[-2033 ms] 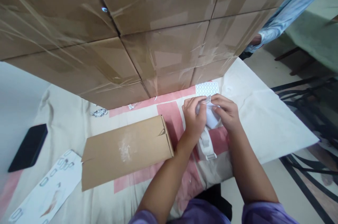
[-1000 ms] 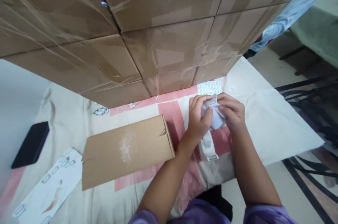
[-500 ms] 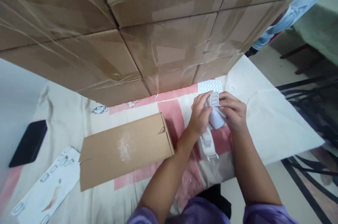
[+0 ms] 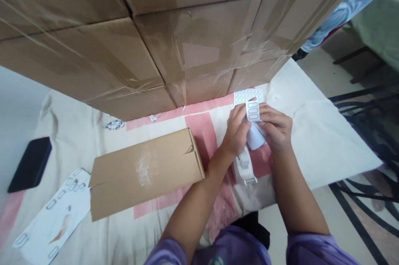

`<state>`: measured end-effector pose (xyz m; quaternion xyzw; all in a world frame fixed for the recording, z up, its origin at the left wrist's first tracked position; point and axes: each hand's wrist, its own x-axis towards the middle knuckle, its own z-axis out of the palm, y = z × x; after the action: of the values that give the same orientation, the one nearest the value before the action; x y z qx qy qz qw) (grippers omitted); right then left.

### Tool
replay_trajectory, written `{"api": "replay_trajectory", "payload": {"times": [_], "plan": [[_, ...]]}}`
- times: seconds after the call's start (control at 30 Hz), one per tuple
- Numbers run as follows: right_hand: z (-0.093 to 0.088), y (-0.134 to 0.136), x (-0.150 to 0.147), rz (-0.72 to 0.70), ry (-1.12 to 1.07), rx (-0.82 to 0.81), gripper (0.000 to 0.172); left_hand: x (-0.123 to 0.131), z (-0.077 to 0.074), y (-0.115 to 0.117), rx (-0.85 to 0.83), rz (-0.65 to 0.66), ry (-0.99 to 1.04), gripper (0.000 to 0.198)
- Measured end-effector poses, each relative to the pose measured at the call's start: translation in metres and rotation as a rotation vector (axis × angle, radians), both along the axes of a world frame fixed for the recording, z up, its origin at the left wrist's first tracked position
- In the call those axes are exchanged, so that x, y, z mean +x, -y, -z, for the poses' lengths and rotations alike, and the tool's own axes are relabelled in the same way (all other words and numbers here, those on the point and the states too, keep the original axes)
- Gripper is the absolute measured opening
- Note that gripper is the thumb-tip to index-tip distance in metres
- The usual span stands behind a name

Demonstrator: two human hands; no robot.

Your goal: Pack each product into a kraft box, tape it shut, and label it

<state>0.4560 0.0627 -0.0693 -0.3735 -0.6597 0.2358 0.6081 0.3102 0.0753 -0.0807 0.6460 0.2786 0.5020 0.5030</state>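
Between my two hands is a white label sheet (image 4: 252, 111) printed with blue-outlined rectangles, its strip bent up and a curled white part below. My left hand (image 4: 237, 130) pinches its left side, and my right hand (image 4: 276, 127) grips its right side; both are closed. Flat on the cloth behind them lies another sheet of small blue-outlined labels (image 4: 243, 95). Just below my hands sits a white tape dispenser (image 4: 244, 167). A closed brown cardboard box (image 4: 146, 173) lies to the left of my left forearm, a patch of clear tape on its top.
A tall stack of taped cardboard cartons (image 4: 199, 44) stands along the back. At the left are a black phone-like object (image 4: 30, 165) and a white sheet with stuck labels (image 4: 56, 215). Black metal bars (image 4: 368, 132) are at the right, below a person's blue sleeve or clothing (image 4: 349, 11).
The label strip between my hands now faces the camera more fully. My hands have barely moved; the whole view has shifted slightly.
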Motion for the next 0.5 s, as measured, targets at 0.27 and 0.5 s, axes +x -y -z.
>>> {"api": "replay_trajectory", "payload": {"times": [0.27,0.5], "plan": [[0.0007,0.0006,0.0008,0.021,-0.018,-0.039,0.011,-0.0014,-0.0038,0.0006,0.045,-0.012,-0.026,0.050],[0.0009,0.0024,-0.0016,-0.006,-0.016,-0.023,0.020,-0.0004,-0.0020,-0.0004,0.087,-0.011,-0.002,0.049]]}}
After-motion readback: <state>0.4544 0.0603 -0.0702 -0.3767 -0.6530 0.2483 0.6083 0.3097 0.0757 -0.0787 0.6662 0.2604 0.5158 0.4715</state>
